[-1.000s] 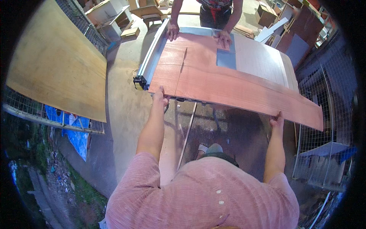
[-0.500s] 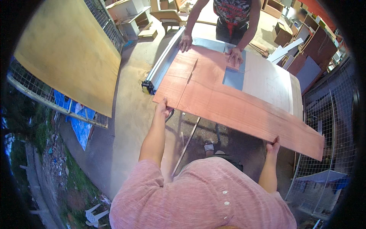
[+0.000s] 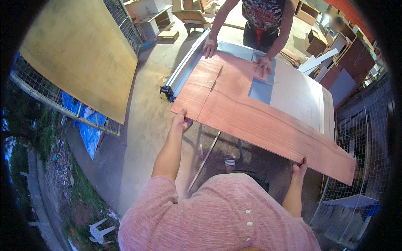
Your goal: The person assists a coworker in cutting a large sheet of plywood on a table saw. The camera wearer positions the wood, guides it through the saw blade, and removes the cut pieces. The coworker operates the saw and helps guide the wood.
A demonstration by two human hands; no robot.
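A reddish plywood panel (image 3: pixel 238 104), L-shaped with a narrow arm running to the right, lies on the table saw (image 3: pixel 260 90), its near edge overhanging toward me. A thin line runs across its left part, with a narrow dark gap midway. My left hand (image 3: pixel 182 120) is closed on the near left edge, the thumb on top. My right hand (image 3: pixel 299 167) pinches the near edge of the narrow arm toward its right end. Across from me, a person's two hands (image 3: pixel 209 48) press on the panel's far side; the other hand (image 3: pixel 264 66) is by the cutout.
A metal rail (image 3: pixel 184 62) with a dark end piece runs along the saw's left side. A pale board surface (image 3: pixel 297 94) lies to the right. A large yellowish sheet (image 3: pixel 83 54) leans at the left against wire mesh. Wood offcuts (image 3: pixel 347 62) are piled at the far right.
The panel's right end has dipped slightly nearer me, with my right hand still on its edge. The person's hand by the cutout has shifted a little. The whole view has moved slightly.
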